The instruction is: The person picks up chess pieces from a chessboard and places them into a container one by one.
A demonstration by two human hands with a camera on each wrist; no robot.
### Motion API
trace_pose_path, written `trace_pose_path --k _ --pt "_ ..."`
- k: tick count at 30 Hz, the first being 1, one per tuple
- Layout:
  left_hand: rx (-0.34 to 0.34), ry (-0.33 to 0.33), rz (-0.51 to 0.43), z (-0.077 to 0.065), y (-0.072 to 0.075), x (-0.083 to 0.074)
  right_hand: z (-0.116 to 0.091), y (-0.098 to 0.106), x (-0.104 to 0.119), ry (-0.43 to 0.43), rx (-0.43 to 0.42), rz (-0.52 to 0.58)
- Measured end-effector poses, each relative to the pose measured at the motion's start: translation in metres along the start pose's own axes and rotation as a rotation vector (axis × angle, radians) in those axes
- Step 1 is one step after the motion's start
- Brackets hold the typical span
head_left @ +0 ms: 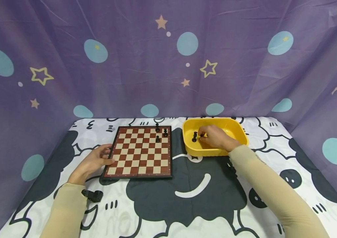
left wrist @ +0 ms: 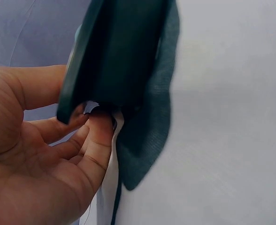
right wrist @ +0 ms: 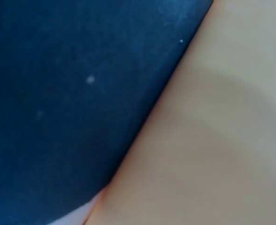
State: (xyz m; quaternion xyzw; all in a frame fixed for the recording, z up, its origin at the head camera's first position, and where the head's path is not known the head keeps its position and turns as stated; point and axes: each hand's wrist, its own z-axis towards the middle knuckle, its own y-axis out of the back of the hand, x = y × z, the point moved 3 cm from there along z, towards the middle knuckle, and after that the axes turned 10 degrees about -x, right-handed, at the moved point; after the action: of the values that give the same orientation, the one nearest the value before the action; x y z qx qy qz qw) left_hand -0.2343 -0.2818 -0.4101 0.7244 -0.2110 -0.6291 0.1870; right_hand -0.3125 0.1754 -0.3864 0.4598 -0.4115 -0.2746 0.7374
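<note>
A red-and-cream chessboard (head_left: 140, 152) lies on the table, with three black chess pieces standing near its far right corner, one of them a pawn (head_left: 157, 139). My left hand (head_left: 96, 160) grips the board's left edge, thumb on top; the left wrist view shows the fingers (left wrist: 98, 140) under the dark rim (left wrist: 77, 79). Inside the yellow tray (head_left: 207, 152), my right hand (head_left: 214, 136) pinches a small black chess piece (head_left: 202, 135), mostly hidden by the fingers. Another black chess piece (head_left: 194, 137) is just left of those fingers.
A sheep-patterned cloth (head_left: 120, 211) covers the table, and a purple curtain (head_left: 132, 82) hangs behind it. The tray stands right of the board, with a narrow gap between them. The right wrist view holds only dark cloth (right wrist: 72, 122) and a beige sleeve (right wrist: 213, 140).
</note>
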Motion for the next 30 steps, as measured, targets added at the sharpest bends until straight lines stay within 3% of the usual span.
trace_pose_path --k 20,30 --pt "-0.01 -0.048 0.021 -0.0016 0.0005 -0.0022 -0.0011 -0.0039 -0.0019 -0.019 0.039 -0.001" --pt "-0.014 -0.029 0.029 -0.0013 0.0008 -0.0028 -0.0011 -0.0022 -0.0011 -0.016 0.049 -0.015"
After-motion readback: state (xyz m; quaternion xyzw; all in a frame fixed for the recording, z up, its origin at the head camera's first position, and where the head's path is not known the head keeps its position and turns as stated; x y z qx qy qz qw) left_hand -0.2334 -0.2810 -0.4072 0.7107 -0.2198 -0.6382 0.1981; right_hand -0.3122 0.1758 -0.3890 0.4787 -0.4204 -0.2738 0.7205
